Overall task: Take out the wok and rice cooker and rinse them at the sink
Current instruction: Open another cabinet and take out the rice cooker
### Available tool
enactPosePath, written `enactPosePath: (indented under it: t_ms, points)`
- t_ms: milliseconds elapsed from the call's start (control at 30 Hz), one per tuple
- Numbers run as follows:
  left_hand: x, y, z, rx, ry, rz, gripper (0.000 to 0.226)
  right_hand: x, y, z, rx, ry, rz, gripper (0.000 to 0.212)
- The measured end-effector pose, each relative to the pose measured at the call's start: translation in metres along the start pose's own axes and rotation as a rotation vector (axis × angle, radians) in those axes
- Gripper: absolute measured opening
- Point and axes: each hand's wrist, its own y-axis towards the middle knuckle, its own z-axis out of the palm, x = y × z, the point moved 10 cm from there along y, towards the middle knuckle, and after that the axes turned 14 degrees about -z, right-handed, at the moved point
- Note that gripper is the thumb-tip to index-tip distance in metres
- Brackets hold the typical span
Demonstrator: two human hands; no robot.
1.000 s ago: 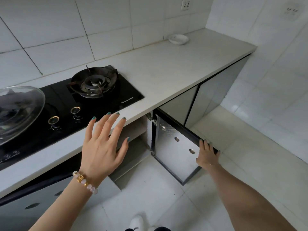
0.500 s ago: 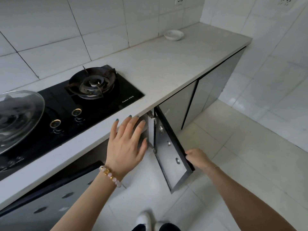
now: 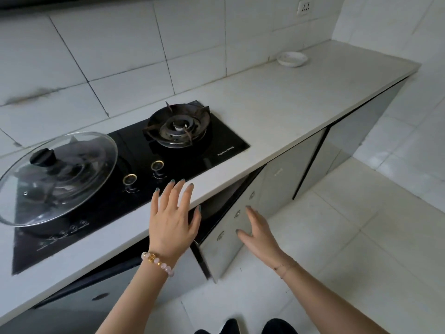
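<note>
Fingers (image 3: 179,191) of left hand (image 3: 172,227): spread, extended, holding nothing; tips over the front edge of the white countertop (image 3: 277,102). Right hand (image 3: 256,233): splayed flat, empty, palm against the outer face of the cabinet door (image 3: 224,247), which stands slightly ajar just right of the left fingers. Wok (image 3: 36,227): dark, under a glass lid (image 3: 57,174), on the left burner of the black gas hob (image 3: 212,150), well left of both hands. Rice cooker: not in sight. Beaded bracelet (image 3: 157,262): left wrist. White dish (image 3: 292,58): far corner, well beyond the fingertips.
</note>
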Motion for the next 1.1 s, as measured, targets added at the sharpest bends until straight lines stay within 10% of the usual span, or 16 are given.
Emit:
enactPosePath:
  t_ms: [200,600,1100]
  points:
    - [-0.022,0.022,0.006,-0.028,0.030,0.040,0.059,0.064,0.017,-0.061,-0.313,-0.619,-0.300,0.077]
    - [-0.145,0.057,0.003,-0.102,-0.054,0.185,0.057,0.062,0.011,-0.188,-0.548,-0.714,-0.362,0.066]
    - [-0.482,0.066,0.022,-0.209,-0.218,0.354,0.055,-0.093,-0.077,-0.469,-0.696,-0.839,-0.244,0.063]
